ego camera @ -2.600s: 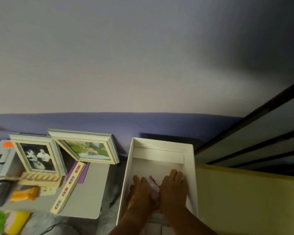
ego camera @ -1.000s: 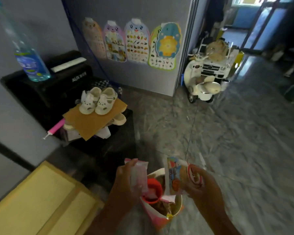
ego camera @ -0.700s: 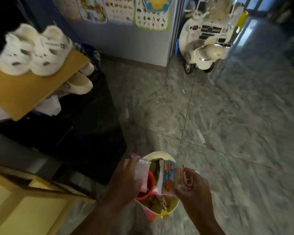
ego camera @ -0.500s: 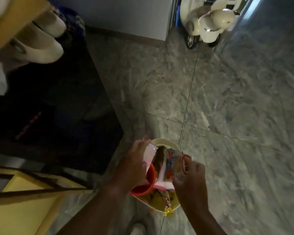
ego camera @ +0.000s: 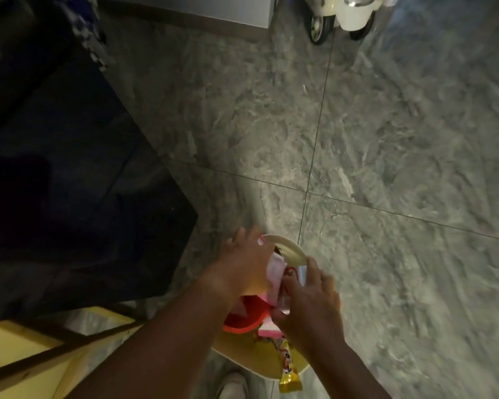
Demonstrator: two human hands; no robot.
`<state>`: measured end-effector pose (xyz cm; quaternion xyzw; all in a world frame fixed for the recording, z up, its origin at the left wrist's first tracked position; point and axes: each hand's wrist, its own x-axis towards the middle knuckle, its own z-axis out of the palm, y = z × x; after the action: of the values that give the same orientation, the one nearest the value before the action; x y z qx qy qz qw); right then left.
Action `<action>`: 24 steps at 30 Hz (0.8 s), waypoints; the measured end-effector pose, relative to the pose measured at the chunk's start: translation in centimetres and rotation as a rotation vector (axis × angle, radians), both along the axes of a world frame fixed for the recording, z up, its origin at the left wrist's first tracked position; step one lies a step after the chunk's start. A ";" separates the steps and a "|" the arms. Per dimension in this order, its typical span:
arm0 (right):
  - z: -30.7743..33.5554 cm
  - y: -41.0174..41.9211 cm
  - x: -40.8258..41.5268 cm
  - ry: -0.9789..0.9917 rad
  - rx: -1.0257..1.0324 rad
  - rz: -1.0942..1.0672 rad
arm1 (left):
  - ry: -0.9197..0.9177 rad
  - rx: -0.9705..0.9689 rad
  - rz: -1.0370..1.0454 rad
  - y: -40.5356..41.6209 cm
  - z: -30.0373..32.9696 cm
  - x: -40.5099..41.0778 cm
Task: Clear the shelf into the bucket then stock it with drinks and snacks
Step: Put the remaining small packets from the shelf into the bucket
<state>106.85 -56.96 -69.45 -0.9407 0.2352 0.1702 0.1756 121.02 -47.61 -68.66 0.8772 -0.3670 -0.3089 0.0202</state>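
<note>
Lowering is the change that counts: against the views a moment earlier, both hands now sit down at the mouth of the bucket (ego camera: 290, 253), where before they hung above it with the packets clear of the rim. I judge this to be the drop-off of one load from the shelf, which is out of view, so the clearing half of the task is under way and the stocking not begun.

The grey marble floor (ego camera: 386, 139) takes most of the view and lies open to the right and ahead, the widest room for moving. To the left a dark cabinet (ego camera: 69, 168) stands near the bucket, its corner pointing toward the left forearm; a yellow panel (ego camera: 26, 355) lies below it at the lower left. A white ride-on toy (ego camera: 343, 15) stands well apart at the top edge.

The bucket stands on the floor just in front of a shoe (ego camera: 234, 384); only its pale far rim and yellow near wall show. Inside it are a red cup (ego camera: 242, 318) and a yellow wrapper (ego camera: 288, 372) that hangs over the near edge.

The left hand (ego camera: 242, 269) has its fingers curled round a pink packet (ego camera: 274, 273), half inside the rim. The right hand (ego camera: 308, 306) grips a clear packet (ego camera: 293, 283) printed in red, thumb and fingers bent round it. Neither packet is let go yet.
</note>
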 end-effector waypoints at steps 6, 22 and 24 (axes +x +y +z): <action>0.2 -0.4 -2.0 -0.105 0.155 -0.052 | 0.016 -0.016 0.067 1.1 -0.5 -0.1; 14.4 -1.0 3.1 -0.369 0.098 0.087 | -0.309 -0.502 0.391 5.3 14.6 0.3; 19.4 -0.8 4.6 -0.427 0.082 0.129 | -0.351 -0.515 0.439 6.8 19.4 0.1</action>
<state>111.43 -57.79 -50.00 -0.9606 0.1250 -0.0126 0.2480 121.16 -40.82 -49.23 0.9406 -0.2340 -0.0398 0.2427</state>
